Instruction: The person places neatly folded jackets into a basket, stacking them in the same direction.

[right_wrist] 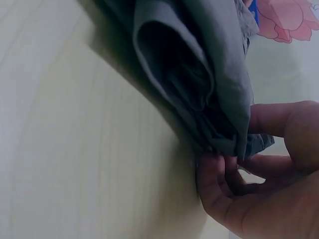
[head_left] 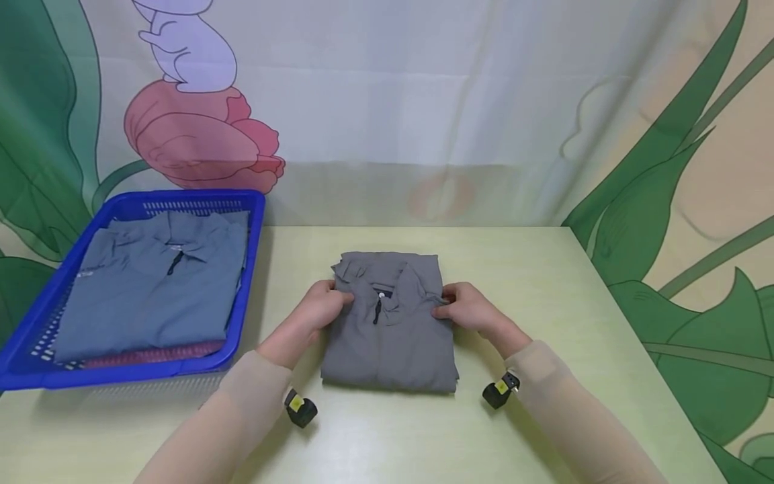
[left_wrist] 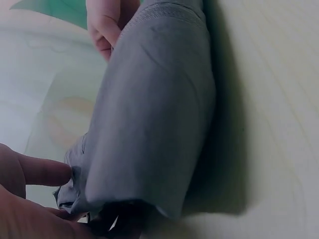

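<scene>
A grey jacket (head_left: pixel 399 349), folded into a neat rectangle with its collar and black zip pull facing up, lies on the table in front of me. My left hand (head_left: pixel 323 306) pinches its left edge below the collar, thumb on top and fingers underneath. On the opposite edge my right hand (head_left: pixel 468 309) grips the cloth the same way. The right wrist view shows the right fingers (right_wrist: pixel 212 184) curled under the folded layers (right_wrist: pixel 219 64). In the left wrist view the left thumb (left_wrist: pixel 47 172) presses the edge of the jacket (left_wrist: pixel 149 109).
A blue plastic basket (head_left: pixel 254 269) stands at the left of the table (head_left: pixel 544 417). Inside it lies a folded blue-grey jacket (head_left: pixel 157 296) over a reddish garment (head_left: pixel 154 354). A printed curtain (head_left: pixel 387 101) hangs along the table's back edge.
</scene>
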A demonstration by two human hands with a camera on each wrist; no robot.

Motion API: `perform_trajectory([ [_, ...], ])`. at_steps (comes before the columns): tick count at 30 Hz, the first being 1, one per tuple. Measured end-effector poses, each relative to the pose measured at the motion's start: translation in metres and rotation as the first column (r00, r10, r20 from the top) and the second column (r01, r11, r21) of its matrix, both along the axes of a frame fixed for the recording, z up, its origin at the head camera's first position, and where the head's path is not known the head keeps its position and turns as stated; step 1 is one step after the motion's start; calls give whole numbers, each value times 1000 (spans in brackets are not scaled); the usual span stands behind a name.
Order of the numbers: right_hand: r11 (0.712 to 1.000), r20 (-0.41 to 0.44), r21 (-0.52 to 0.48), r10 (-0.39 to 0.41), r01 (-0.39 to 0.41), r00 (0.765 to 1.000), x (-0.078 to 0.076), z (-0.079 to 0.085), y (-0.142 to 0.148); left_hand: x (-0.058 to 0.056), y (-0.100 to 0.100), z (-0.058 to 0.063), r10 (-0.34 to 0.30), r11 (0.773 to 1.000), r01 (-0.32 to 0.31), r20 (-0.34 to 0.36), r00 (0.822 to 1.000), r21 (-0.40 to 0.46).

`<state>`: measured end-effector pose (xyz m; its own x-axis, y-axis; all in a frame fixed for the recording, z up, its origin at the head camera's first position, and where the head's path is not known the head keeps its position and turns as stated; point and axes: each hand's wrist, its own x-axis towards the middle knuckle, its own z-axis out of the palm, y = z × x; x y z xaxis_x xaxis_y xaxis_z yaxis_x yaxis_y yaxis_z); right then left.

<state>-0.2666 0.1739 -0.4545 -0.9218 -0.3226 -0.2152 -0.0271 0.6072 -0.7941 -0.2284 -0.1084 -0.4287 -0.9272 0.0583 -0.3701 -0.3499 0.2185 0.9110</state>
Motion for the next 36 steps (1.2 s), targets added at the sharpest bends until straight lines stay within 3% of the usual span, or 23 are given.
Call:
perform_trajectory([
  [3,1000,-40,9,7,-6,999,2,1,-3,-1,2,2,-14,999,14,-5,1000,28],
  [13,998,-19,-54,-24,23,1000,7,6,-12,0,-2,2,14,995,-16,19,1000,93],
  [18,980,112,-185,-51,71,992,6,4,-13,3,-7,2,3,993,-3,8,1000,116],
  [22,928,267,-333,-77,167,961,4,1,-12,3,-10,-1,21,992,-20,0,1000,128],
  [25,897,321,-384,-94,220,942,2,-1,-11,3,-11,-2,40,989,-39,-7,999,139],
  [31,879,309,-417,-102,231,946,1,0,-10,3,-12,-7,70,987,-66,-22,997,143],
  [36,882,264,-427,-90,200,960,4,10,-8,4,-12,-8,88,984,-82,-36,995,158],
])
